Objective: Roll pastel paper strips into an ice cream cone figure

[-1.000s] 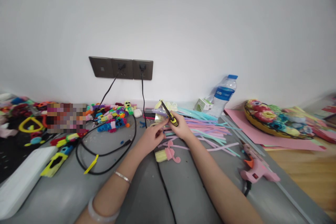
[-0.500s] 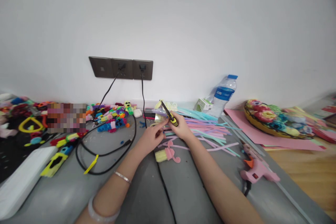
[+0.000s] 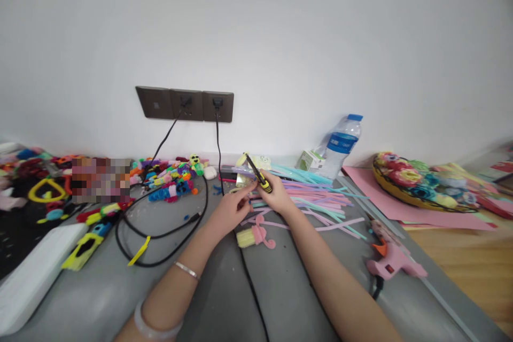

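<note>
My right hand (image 3: 276, 195) is closed around a slim black-and-yellow pen-like tool (image 3: 256, 171), which slants up and left; its exact kind is unclear. My left hand (image 3: 232, 208) meets it from the left with the fingers pinched together, and what they grip is hidden. A pale yellow loop (image 3: 241, 160) rises just beyond the fingertips. Just below the hands lies a small pink and pale yellow fuzzy piece (image 3: 256, 235) with a curled end. Pink, lilac and turquoise pipe cleaners (image 3: 324, 197) spread to the right of my right hand.
A pink glue gun (image 3: 396, 262) rests at the right. Behind stand a water bottle (image 3: 342, 144) and small box (image 3: 311, 161). Coiled black cable (image 3: 160, 264) and colourful fuzzy crafts (image 3: 176, 176) lie left, near a white case (image 3: 40, 278). A basket of flowers (image 3: 420, 181) sits far right.
</note>
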A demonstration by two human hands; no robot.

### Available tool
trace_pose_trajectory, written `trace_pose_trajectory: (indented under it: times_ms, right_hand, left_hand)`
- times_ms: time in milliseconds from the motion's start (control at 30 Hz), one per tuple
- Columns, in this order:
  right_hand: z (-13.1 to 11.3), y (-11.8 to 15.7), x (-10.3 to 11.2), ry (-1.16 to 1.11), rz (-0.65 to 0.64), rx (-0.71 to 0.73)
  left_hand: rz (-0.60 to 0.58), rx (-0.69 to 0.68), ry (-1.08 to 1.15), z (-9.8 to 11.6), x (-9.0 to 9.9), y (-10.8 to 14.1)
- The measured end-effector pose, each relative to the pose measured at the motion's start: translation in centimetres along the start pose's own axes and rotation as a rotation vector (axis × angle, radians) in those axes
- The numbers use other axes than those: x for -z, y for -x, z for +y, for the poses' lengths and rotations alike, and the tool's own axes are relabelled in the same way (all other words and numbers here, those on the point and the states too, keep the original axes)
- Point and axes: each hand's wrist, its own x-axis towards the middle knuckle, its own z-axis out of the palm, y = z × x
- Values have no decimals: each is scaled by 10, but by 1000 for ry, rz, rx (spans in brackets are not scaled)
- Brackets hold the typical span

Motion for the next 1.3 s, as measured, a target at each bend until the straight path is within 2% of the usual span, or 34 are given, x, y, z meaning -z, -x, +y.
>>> trace_pose_trajectory:
  times_ms: [1300]
  right_hand:
    - [1,0,0,-19,-7,5]
  left_hand:
    - [-4,10,-20,1,1,0]
